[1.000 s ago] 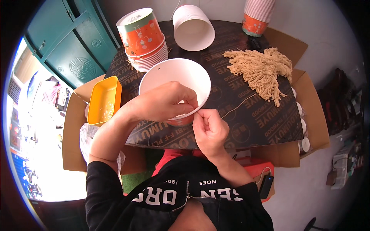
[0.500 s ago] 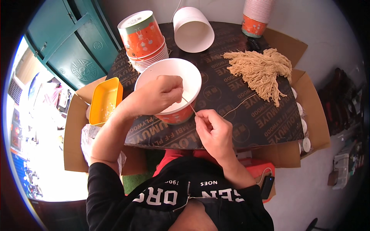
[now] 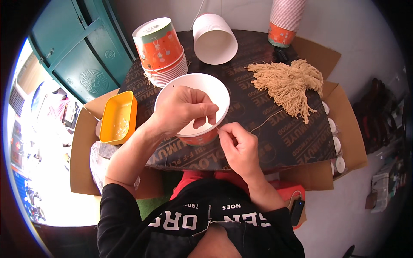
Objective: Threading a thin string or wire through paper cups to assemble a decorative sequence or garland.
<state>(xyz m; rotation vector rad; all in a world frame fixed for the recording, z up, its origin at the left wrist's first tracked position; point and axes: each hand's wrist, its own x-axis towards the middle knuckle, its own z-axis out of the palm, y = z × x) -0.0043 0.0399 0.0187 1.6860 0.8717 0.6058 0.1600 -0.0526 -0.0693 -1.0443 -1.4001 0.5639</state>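
Note:
A white-lined paper bucket (image 3: 220,92) with an orange printed outside stands before me at the table's near side. My left hand (image 3: 189,109) reaches over its mouth, fingers curled and closed near the right rim; whatever they hold is too small to make out. Just outside that rim, my right hand (image 3: 236,144) pinches a thin tan cord (image 3: 267,121). From there the cord trails right across the table toward a bundle of tan cords (image 3: 288,84). A small dark hole (image 3: 174,86) shows in the bucket's far left wall.
Upturned orange buckets (image 3: 159,47) are stacked at the back left, with tan cord ends beside them. White nested buckets (image 3: 215,41) lie on their side behind. Another tall stack (image 3: 284,21) stands back right. A yellow bin (image 3: 118,118) and cardboard boxes (image 3: 350,129) flank the dark table (image 3: 241,103).
My left hand has shifted right toward the bucket's rim and its fingers have lowered. The cord stretch between both hands no longer shows. My right hand stays nearly in place.

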